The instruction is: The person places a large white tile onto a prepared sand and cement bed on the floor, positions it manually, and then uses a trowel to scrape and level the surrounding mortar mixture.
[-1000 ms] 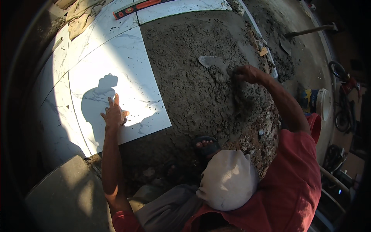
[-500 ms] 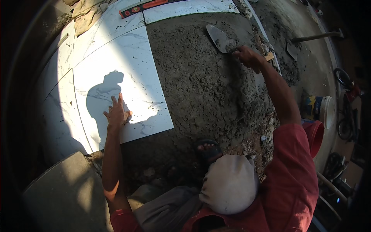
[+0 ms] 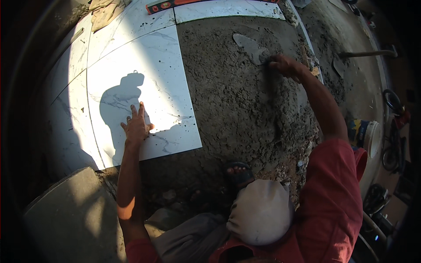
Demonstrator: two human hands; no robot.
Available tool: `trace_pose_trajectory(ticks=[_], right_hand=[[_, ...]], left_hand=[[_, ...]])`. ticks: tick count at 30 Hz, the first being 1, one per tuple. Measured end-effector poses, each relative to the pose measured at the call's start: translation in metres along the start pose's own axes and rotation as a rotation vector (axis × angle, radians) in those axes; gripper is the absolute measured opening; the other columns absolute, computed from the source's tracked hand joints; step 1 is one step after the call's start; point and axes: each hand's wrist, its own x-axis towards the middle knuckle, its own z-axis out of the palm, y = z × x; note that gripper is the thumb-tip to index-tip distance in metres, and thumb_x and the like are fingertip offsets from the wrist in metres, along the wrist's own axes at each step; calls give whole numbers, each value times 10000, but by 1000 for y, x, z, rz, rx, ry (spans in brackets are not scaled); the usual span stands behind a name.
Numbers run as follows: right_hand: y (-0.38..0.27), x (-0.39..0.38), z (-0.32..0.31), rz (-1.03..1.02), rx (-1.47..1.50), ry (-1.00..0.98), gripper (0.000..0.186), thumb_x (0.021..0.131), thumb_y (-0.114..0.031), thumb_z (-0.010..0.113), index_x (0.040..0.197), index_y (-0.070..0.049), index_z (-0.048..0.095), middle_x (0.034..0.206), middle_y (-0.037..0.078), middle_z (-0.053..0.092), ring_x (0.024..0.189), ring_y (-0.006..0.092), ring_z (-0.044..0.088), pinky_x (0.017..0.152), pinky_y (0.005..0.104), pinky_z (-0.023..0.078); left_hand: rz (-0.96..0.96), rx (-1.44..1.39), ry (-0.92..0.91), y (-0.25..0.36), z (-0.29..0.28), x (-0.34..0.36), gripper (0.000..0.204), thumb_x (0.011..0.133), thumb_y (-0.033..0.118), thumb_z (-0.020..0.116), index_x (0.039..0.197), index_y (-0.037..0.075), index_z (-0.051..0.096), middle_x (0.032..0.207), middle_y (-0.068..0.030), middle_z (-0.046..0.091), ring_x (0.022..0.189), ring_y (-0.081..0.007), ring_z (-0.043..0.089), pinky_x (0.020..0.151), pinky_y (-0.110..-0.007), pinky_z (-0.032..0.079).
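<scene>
Fingers spread, my left hand (image 3: pixel 137 126) rests on a large white marble-patterned floor tile (image 3: pixel 169 87) with dark crumbs scattered over it. My shadow falls across the tile around that hand. My right hand (image 3: pixel 287 68) is closed round the handle of a trowel (image 3: pixel 249 46), mostly hidden in the grip. The grey blade lies on or just above the wet mortar bed (image 3: pixel 228 92) near its far right part; whether it touches I cannot tell. A red spirit level (image 3: pixel 169 5) lies on the tiles at the far edge.
A hoe-like tool (image 3: pixel 368 54) lies in mortar on the right. Beyond my right arm stand a white bucket (image 3: pixel 372 136) and a red bucket (image 3: pixel 362 163). A cloth (image 3: pixel 105 13) lies far left. Near left is a concrete slab (image 3: pixel 70 215); my sandalled foot (image 3: pixel 239 173) stands by the mortar.
The trowel blade has turned slightly and lies flatter against the mortar. My left hand stays on the tile. The whole view has shifted a little, moving the scene to the right.
</scene>
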Motion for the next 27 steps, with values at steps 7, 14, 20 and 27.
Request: trace_pose_trajectory(ticks=[7,14,20,27], right_hand=[[16,12,1,-403,-231,-103,422,880,-237,553,1266,-66,559,1149,187,637,1049,283,616,911,402,484],[-27,20,29,-523,-562,-291,391,875,-211,551,1219,-24,567,1161,175,632,1037,303,618,900,412,494],[27,21,20,-554,-319,-90,406,877,-275,599,1202,-33,579,1086,166,654,985,312,636,875,424,504],[19,-37,26,-510,-639,-306,400,839,-222,617,1195,-42,587,1049,172,667,958,283,654,838,416,511]], left_hand=[[0,11,31,0,-4,1,980,764,372,750,1511,248,126,1546,-171,176,1281,-455,407,1036,-654,276],[-11,-16,8,-7,-2,1,962,778,366,738,1510,252,124,1547,-173,172,1288,-460,395,1041,-656,267],[24,0,1,-1,0,3,950,793,368,725,1510,249,112,1548,-176,166,1289,-466,389,1041,-665,254],[15,10,26,-8,-1,4,966,783,374,733,1510,243,111,1538,-192,187,1273,-471,405,1036,-659,263]])
